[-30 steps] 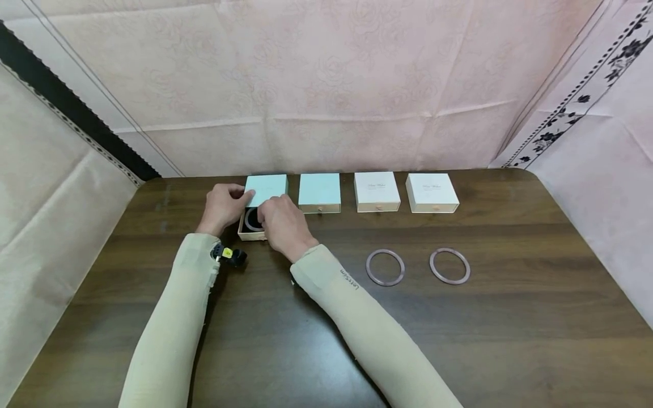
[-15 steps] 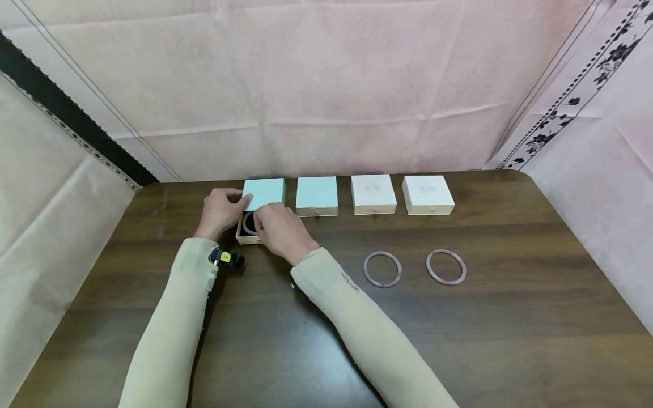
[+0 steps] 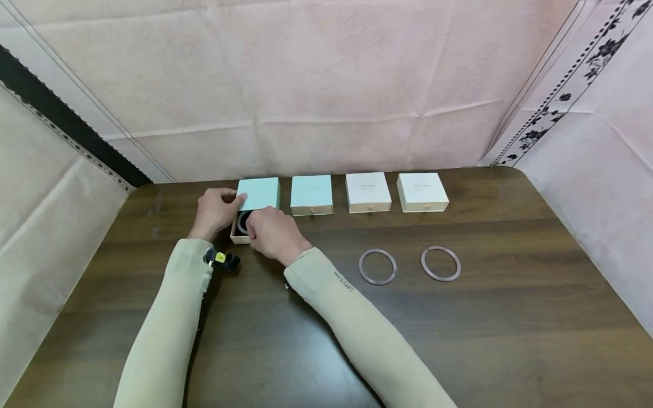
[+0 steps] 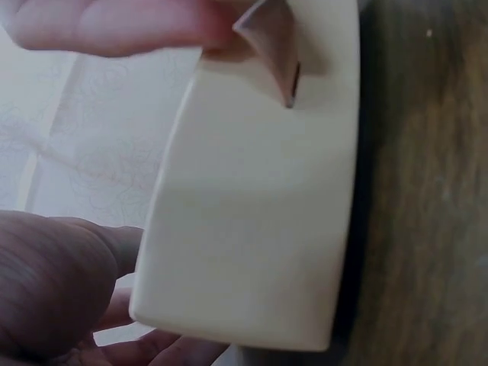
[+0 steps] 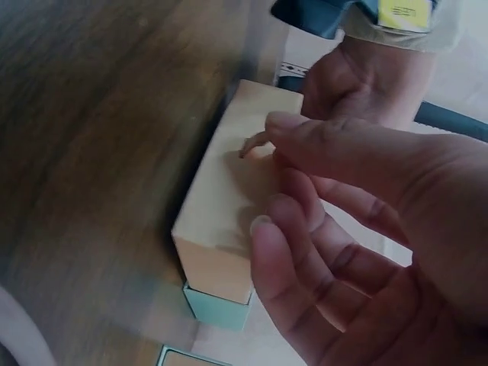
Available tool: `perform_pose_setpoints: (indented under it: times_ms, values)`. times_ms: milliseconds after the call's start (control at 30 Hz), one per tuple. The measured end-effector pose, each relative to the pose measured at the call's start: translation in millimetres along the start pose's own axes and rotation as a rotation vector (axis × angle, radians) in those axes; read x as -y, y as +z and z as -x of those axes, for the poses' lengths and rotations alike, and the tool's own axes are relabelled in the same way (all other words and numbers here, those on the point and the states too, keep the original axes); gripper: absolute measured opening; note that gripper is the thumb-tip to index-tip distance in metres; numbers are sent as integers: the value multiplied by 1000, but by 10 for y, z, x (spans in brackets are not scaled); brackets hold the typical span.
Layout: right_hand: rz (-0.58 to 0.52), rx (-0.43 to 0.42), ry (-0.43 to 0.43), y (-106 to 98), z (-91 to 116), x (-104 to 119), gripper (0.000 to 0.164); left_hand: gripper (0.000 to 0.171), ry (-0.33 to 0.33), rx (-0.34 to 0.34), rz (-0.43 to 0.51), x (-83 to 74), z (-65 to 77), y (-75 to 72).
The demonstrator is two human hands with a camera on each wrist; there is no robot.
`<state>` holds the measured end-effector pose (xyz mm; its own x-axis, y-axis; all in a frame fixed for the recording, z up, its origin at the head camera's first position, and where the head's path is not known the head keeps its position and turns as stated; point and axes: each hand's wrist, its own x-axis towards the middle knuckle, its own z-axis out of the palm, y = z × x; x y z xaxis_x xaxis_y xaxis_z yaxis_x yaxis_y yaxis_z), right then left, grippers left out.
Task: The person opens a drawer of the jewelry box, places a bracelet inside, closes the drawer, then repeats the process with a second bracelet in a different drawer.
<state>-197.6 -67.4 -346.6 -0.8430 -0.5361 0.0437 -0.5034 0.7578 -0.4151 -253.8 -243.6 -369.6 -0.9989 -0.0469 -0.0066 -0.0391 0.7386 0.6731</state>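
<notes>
1. Compared with one second ago, my right hand (image 3: 274, 232) has moved slightly toward me and to the left against the drawer (image 3: 240, 240), so it covers more of it; the whole view has also shifted, and everything appears somewhat more to the left.
2. Nearest to me are my left sleeve (image 3: 165, 323) and my right sleeve (image 3: 357, 317), the right one with printed letters. On the left wrist sits a black device (image 3: 229, 262) with a yellow label.
3. Farther, on the brown table (image 3: 510, 311), a first loose ring (image 3: 377, 283) and a second loose ring (image 3: 441, 279) lie flat, apart from each other.
4. With right thumb and forefinger I pinch the small pull tab (image 5: 254, 142) on the drawer front. The other fingers bend close to this front; if they touch it, I cannot tell.
5. The drawer stands partly out of the first teal box (image 3: 259, 194), toward me. Inside, the boxed ring (image 3: 241, 226) lies on dark lining, partly hidden by my right hand.
6. With my left hand (image 3: 214, 211) I grip this box at its left side, thumb at the top edge.
7. To its right stand, in one row, the second teal box (image 3: 312, 192), the first white box (image 3: 367, 188) and the second white box (image 3: 421, 187), all closed.
8. Behind the table hangs a pale pink cloth (image 3: 326, 85).
</notes>
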Motion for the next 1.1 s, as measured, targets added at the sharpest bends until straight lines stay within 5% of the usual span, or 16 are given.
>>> perform_pose_setpoints:
  times_ms: [467,1100]
  values:
    - [86,0,28,64,-31,29,45,50,-12,-2,1,9,19,16]
    - [140,-2,43,60,-16,77,25,50,-17,11,-9,-8,22,-5]
